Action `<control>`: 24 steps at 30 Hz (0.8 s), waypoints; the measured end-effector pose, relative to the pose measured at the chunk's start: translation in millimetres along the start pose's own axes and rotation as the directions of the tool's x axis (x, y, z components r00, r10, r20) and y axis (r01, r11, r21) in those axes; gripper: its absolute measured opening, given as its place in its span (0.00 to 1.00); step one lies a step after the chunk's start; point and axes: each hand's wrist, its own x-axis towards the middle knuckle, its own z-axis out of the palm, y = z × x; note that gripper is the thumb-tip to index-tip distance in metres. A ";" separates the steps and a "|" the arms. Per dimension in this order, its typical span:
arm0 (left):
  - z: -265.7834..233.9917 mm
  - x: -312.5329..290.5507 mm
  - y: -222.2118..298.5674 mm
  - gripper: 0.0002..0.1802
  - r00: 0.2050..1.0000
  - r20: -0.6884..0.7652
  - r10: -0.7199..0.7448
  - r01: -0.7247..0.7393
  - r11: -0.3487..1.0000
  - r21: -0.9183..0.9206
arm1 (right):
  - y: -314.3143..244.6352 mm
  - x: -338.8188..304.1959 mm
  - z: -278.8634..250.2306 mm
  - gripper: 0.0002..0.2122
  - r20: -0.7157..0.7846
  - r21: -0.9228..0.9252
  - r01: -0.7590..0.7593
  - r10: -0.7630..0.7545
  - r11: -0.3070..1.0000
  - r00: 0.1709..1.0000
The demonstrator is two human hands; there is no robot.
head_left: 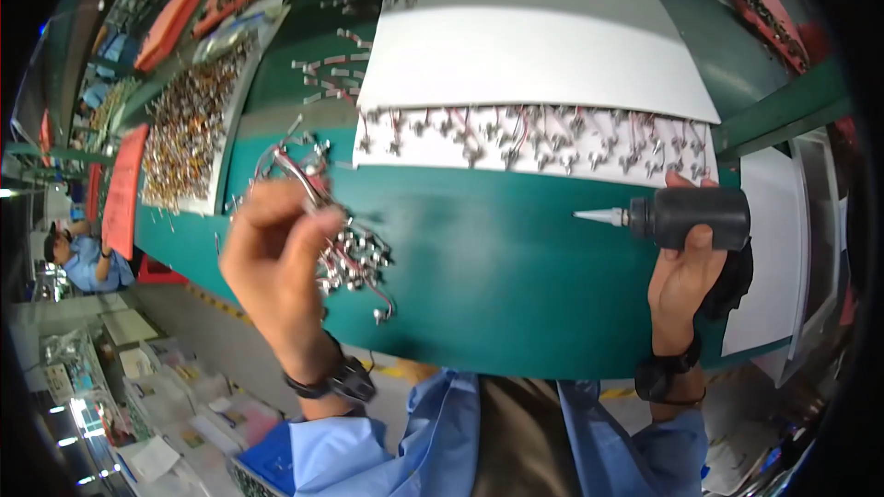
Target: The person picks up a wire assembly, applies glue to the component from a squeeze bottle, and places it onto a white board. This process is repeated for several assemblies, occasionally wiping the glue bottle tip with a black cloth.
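Note:
In my right hand point(686, 281) is a black squeeze bottle point(704, 217) with a pale tapered nozzle point(603, 216). The bottle lies level, its nozzle pointing left over the green table mat. My left hand point(276, 258) is closed in a pinch over a heap of small silvery metal parts with thin wire leads point(354, 258). A wire lead point(299, 170) shows at its fingertips; the hand is slightly blurred, and the part at the lead's end cannot be made out.
A white board point(534, 51) lies across the far side, above a white sheet point(414, 155) bearing rows of wired metal parts. A tray of brass-coloured and silver pieces point(193, 129) sits left. Red bins point(760, 9) stand far off. A green post point(783, 115) rises at right.

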 end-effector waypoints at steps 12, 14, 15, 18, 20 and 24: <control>210.4 291.8 -126.7 0.14 0.837 0.478 0.266 -0.535 0.584 0.611 | 20.6 18.2 -41.0 0.31 -0.173 0.013 0.022 -0.019 1.000 0.985; 256.7 274.7 -141.9 0.12 0.886 0.456 0.078 -0.409 0.595 0.692 | 21.3 17.6 -49.4 0.32 -0.216 0.004 -0.014 0.015 1.000 0.976; 264.3 278.0 -154.6 0.12 0.884 0.460 0.079 -0.412 0.595 0.690 | 19.9 17.5 -51.0 0.32 -0.228 0.011 -0.050 0.051 0.999 0.972; 278.5 277.2 -179.5 0.14 0.922 0.385 -0.031 -0.338 0.418 0.843 | 15.9 20.4 -53.1 0.33 -0.239 0.015 -0.093 0.094 0.996 0.967; 280.6 272.6 -177.9 0.15 0.912 0.405 -0.068 -0.332 0.460 0.824 | 13.8 20.5 -53.9 0.33 -0.232 0.007 -0.107 0.106 0.994 0.967; 238.5 281.0 -167.5 0.18 0.805 0.592 -0.038 -0.520 0.433 0.736 | 17.6 23.6 -50.6 0.32 -0.240 0.041 -0.028 0.037 0.999 0.970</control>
